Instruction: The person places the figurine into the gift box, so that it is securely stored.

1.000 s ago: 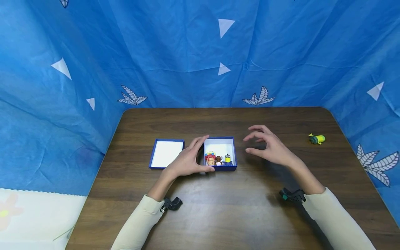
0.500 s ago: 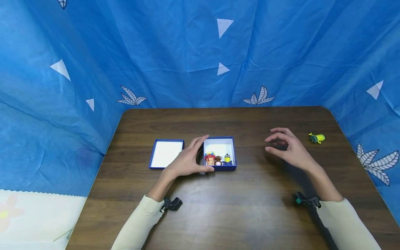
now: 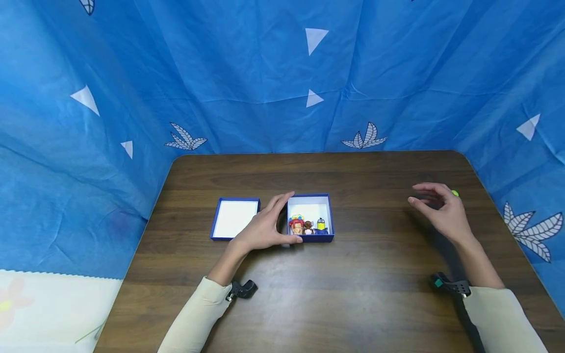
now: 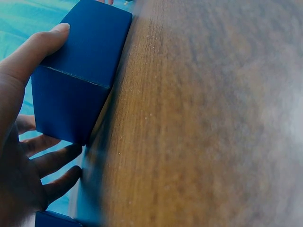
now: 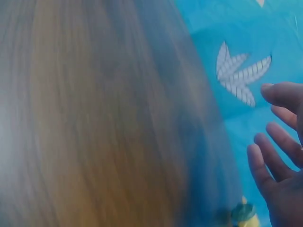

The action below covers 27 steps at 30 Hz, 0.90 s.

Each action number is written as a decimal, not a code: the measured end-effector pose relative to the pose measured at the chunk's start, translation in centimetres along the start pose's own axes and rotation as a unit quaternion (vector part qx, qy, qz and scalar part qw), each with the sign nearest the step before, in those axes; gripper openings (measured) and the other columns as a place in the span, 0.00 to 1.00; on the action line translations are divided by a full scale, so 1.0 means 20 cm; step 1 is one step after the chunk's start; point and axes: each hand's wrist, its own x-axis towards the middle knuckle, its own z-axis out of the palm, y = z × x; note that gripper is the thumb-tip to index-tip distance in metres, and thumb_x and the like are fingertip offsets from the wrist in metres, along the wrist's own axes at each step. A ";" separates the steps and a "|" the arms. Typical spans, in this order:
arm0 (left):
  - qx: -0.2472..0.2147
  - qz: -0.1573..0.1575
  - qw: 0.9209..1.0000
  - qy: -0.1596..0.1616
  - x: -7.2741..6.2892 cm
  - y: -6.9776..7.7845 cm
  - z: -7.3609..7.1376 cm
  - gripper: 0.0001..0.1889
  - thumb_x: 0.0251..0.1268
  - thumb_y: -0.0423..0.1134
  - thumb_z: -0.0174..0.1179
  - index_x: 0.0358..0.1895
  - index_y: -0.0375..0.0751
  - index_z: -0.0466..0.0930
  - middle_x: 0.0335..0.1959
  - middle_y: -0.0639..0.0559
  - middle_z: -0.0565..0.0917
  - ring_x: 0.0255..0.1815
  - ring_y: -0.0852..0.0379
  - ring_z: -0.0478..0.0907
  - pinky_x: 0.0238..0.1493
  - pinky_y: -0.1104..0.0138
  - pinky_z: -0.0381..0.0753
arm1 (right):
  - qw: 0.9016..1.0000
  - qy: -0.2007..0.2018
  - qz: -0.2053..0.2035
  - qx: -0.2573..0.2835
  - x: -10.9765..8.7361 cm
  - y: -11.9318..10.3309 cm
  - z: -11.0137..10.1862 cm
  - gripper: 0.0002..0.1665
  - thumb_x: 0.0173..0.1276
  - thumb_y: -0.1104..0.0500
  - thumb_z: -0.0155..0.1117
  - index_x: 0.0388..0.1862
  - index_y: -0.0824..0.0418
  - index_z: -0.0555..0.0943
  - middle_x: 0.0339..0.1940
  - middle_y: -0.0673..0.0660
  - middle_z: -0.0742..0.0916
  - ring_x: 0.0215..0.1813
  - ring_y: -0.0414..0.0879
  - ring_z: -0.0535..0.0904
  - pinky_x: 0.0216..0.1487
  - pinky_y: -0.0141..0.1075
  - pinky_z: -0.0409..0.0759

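My left hand (image 3: 261,229) holds a blue box (image 3: 319,239) with a white inside, its thumb on the front wall and its fingers along the left and far side. In the left wrist view the thumb presses on the blue box (image 4: 78,101). Three small toy figures stand along the box's near side: a red-capped one (image 3: 296,225), a brown-haired one (image 3: 308,227) and a yellow minion (image 3: 321,225). Over the table's right part, my right hand (image 3: 449,215) hovers with nothing in its loosely bent fingers. Just beyond it, a yellow-green toy figure (image 3: 455,193) is mostly hidden.
A shallow blue lid (image 3: 235,218), white inside up, lies left of the box, partly behind the left hand. All this is on a dark wooden table (image 3: 344,294). Blue cloth (image 3: 265,73) hangs behind and along the sides.
My right hand has moved right, from beside the box to the yellow-green toy figure, which it now partly covers. My left hand and the box have stayed in place.
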 end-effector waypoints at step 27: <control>0.003 0.003 1.000 0.001 0.00 -0.01 0.01 0.67 0.51 0.73 0.77 0.90 0.66 0.44 0.87 0.53 0.58 0.79 0.40 0.73 0.72 0.36 0.78 | 0.944 0.091 0.306 -0.080 0.04 0.21 -0.15 0.51 0.77 0.37 0.65 0.86 0.61 0.60 0.85 0.67 0.62 0.74 0.55 0.58 0.69 0.51 0.67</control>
